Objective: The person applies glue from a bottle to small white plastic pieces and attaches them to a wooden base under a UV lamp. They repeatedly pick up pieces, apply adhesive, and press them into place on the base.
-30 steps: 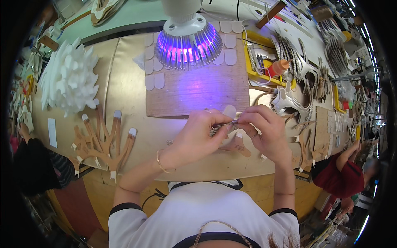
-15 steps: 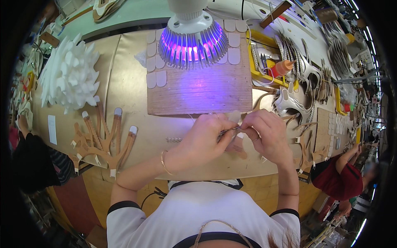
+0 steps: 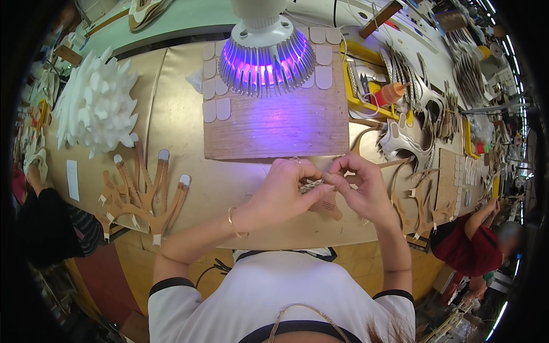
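Just below the wooden board, my left hand [image 3: 283,188] is closed on a braided strap [image 3: 309,186]. My right hand [image 3: 363,184] pinches at the strap's right end, its thumb and fingertips meeting those of the left; the exact spot they grip is hidden. Under the hands a tan leather piece [image 3: 328,207] with faint print is partly covered; I cannot tell whether it is joined to the strap.
A lamp [image 3: 267,60] glows violet over the wooden board [image 3: 274,137], which carries pale rounded tabs [image 3: 217,110]. Tan strap uppers [image 3: 143,214] and a white spiky foam mass [image 3: 96,106] lie left. At right are a yellow tray [image 3: 357,106], an orange-capped bottle [image 3: 390,94] and more uppers [image 3: 403,140].
My right thumb and fingers have shifted against the left fingertips. The braided end that stuck out left of my left wrist is no longer visible, and more braid shows between the hands.
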{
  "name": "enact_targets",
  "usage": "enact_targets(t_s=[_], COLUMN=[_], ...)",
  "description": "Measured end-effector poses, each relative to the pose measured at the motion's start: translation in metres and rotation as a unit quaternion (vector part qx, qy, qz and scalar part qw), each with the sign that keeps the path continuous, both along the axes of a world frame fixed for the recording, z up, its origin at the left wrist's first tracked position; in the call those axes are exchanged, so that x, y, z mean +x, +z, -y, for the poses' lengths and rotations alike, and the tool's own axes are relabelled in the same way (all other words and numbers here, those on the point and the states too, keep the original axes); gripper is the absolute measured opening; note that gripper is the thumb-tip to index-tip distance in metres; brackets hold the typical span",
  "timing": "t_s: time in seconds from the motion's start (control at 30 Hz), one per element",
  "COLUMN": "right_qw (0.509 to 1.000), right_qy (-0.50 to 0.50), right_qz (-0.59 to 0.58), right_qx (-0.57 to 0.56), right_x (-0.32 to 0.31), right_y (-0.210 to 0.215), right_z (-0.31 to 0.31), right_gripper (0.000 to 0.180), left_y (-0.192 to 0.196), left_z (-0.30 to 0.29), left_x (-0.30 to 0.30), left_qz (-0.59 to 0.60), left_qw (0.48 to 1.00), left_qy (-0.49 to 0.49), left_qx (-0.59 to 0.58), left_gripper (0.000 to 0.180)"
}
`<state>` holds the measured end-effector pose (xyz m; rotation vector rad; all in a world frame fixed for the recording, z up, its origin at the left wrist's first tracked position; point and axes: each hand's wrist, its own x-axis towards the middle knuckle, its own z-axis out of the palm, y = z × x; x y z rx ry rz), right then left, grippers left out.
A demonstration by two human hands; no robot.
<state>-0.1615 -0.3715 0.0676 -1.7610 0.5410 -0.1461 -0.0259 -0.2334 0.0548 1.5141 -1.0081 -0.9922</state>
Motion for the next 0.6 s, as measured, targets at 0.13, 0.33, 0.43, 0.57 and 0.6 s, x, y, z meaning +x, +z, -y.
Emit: enact_targets(t_s=[0.13,0.33,0.43,0.57,0.6], right_qw=[0.994,0.992,0.99,0.979,0.974], right_qy=[-0.048,-0.08,-0.12,-0.162,-0.185], right_qz=[0.001,0.032,0.055,0.105,0.118], right_qx=[0.099,0.093,0.046,0.062,0.063], right_x=[0.002,0.006,0.012,0.015,0.015], right_y=[-0.002,-0.005,-0.007,-0.008,-0.01], right_z=[-0.002,-0.011,-0.017,-0.025,-0.028], right_gripper=[0.013,0.015,0.02,0.031,0.032], left_y=[-0.009,-0.019,-0.022,-0.024,-0.025], left_z=[0.002,0.002,0.003,0.003,0.004], left_x=[0.001,0.002,0.0,-0.003,-0.002], left_qz=[-0.046,-0.169,-0.228,-0.226,-0.226], left_qw=[0.999,0.986,0.973,0.971,0.969], left_qy=[0.008,-0.005,0.015,0.06,0.082], left_qx=[-0.008,-0.01,-0.02,-0.046,-0.05], left_gripper=[0.017,0.013,0.014,0.015,0.014])
